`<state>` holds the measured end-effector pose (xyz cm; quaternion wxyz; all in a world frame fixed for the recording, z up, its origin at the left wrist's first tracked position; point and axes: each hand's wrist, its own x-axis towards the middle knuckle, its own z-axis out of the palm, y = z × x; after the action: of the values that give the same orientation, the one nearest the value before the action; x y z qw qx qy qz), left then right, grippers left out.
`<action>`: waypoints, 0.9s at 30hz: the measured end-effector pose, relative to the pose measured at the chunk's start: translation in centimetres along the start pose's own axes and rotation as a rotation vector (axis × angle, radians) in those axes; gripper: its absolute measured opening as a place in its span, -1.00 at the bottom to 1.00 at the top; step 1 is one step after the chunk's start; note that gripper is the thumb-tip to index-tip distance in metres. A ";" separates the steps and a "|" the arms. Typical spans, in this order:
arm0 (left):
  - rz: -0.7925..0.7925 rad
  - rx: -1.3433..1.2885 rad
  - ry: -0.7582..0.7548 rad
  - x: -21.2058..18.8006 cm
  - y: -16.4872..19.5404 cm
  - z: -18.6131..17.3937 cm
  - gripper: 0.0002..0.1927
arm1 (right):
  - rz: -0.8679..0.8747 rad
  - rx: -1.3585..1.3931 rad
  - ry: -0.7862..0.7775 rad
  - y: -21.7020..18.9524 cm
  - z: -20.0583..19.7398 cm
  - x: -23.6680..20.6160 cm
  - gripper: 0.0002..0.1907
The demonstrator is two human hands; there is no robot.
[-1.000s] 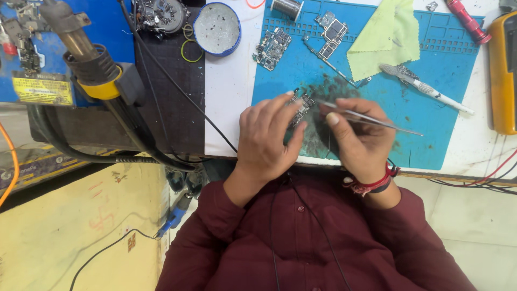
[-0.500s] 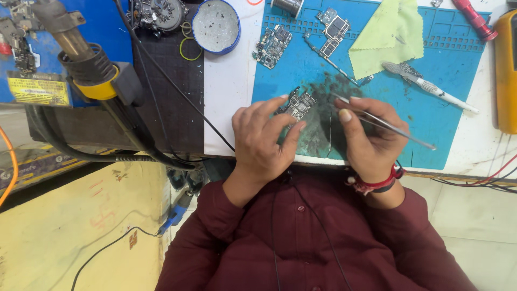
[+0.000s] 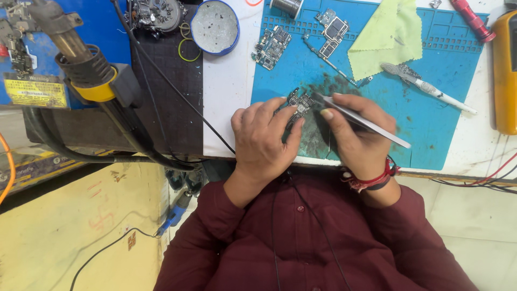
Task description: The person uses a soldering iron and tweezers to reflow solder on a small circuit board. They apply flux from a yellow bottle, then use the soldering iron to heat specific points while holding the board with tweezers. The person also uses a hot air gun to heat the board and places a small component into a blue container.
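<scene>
Two hands, left hand [image 3: 264, 137] pinning circuit board [image 3: 299, 103], right hand [image 3: 355, 134] gripping tweezers [image 3: 366, 123]

The white bench [image 3: 229, 102] carries a blue work mat [image 3: 431, 124] on its right part and a black mat [image 3: 172, 97] to the left. A round blue tin [image 3: 215, 26] straddles the black mat's edge. A yellow meter [image 3: 505, 75] lies at the far right.

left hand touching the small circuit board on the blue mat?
Touching. The head view shows the left hand with its fingertips pressed on the small dark circuit board, pinning it to the blue work mat.
</scene>
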<state>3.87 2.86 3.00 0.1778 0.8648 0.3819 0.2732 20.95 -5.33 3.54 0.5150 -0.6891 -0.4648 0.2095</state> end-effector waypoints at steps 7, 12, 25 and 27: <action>-0.007 0.019 0.005 0.0 0.2 0.1 -0.77 | -0.178 -0.263 -0.057 -0.6 0.1 0.5 -0.83; -0.006 0.013 0.010 -0.1 0.2 0.1 -0.77 | -0.168 -0.257 -0.058 -0.8 0.1 0.5 -0.84; 0.001 0.010 0.018 -0.1 0.1 0.2 -0.78 | -0.091 -0.183 -0.053 -0.1 0.3 0.2 -0.86; 0.000 0.008 0.016 -0.1 0.1 0.2 -0.78 | -0.071 -0.179 -0.046 -0.1 0.3 0.2 -0.86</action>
<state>4.02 2.67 2.84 0.1713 0.8634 0.3845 0.2783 20.76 -5.03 3.60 0.4476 -0.7105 -0.5175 0.1642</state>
